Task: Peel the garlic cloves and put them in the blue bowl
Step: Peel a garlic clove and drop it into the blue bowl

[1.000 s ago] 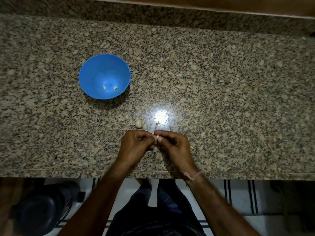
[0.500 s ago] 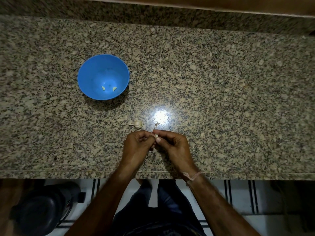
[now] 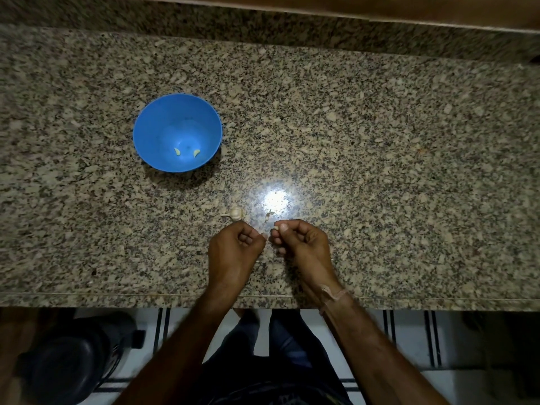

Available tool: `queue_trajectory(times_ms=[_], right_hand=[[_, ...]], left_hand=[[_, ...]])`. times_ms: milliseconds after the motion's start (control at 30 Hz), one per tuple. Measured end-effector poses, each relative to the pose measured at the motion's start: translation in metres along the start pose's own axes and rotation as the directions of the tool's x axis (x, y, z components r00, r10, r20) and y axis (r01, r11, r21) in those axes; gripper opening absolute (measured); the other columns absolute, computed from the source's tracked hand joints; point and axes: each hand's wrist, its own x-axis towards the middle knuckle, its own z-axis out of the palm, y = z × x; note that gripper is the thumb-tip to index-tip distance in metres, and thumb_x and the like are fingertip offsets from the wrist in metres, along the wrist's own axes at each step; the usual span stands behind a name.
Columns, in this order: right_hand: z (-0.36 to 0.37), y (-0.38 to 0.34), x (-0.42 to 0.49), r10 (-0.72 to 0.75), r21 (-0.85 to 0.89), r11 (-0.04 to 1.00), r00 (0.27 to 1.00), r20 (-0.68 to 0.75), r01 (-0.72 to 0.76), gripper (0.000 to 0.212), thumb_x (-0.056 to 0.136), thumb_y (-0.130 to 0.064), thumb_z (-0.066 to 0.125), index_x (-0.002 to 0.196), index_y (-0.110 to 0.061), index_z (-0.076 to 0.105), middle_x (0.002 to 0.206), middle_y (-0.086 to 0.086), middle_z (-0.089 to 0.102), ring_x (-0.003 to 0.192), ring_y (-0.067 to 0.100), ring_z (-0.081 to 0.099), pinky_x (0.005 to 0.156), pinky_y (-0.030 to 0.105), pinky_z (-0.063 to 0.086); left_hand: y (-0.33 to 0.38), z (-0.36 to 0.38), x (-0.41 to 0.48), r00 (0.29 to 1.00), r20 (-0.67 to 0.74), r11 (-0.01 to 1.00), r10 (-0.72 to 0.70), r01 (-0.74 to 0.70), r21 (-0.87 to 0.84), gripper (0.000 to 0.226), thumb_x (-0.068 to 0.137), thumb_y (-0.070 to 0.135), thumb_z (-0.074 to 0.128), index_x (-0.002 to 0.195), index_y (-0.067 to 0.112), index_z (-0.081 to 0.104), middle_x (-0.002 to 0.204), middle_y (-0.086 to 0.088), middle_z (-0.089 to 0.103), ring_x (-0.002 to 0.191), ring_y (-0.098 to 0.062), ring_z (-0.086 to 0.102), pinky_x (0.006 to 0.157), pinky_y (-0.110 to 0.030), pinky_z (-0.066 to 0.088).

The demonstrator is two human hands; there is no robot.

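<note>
Right hand (image 3: 304, 244) pinches a garlic clove (image 3: 276, 228) between thumb and forefinger; left hand (image 3: 233, 248), just beside it, is curled, whether on a scrap of skin cannot be told. The blue bowl (image 3: 152, 118), holding 2 peeled cloves (image 3: 177, 152), stands farther back and leftward on the counter (image 3: 380, 141), nearer the left hand.

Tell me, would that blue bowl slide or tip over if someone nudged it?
Probably slides: the blue bowl holds only two peeled cloves, so it seems light, and the granite counter looks glossy where the glare sits. A push at the rim might tip it, since it narrows toward its base.
</note>
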Motion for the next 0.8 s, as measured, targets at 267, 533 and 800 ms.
queue_trajectory(times_ms=[267,533,800], right_hand=[[-0.004,0.0,0.001,-0.024,-0.032,0.999,1.0,0.011,0.024,0.009,0.098,-0.006,0.07,0.104,-0.001,0.075,0.093,0.021,0.077,0.081,0.02,0.071,0.072,0.028,0.058],[0.009,0.003,-0.004,0.032,0.047,0.998,0.994,0.1,-0.037,0.013,0.094,-0.005,0.075,0.1,0.006,0.072,0.09,0.034,0.069,0.081,0.03,0.061,0.079,0.043,0.052],[0.013,-0.001,-0.011,-0.145,-0.312,0.934,0.983,0.113,0.174,0.026,0.094,0.012,0.063,0.109,-0.007,0.074,0.101,0.009,0.079,0.099,0.019,0.076,0.091,0.032,0.062]], left_hand=[[-0.006,-0.003,-0.002,0.993,-0.034,0.993,0.113,-0.112,0.035,0.016,0.1,0.022,0.062,0.097,0.023,0.077,0.079,0.013,0.072,0.073,0.002,0.065,0.065,-0.016,0.052],[-0.004,-0.011,-0.011,0.972,0.001,0.966,0.234,-0.232,-0.109,0.016,0.096,0.024,0.07,0.109,0.033,0.074,0.098,0.015,0.073,0.09,-0.001,0.068,0.074,-0.031,0.058],[-0.019,-0.019,-0.011,0.98,-0.081,0.978,0.182,-0.189,-0.087,0.01,0.094,0.02,0.072,0.091,0.03,0.072,0.083,0.016,0.072,0.078,0.0,0.068,0.065,-0.026,0.055]])
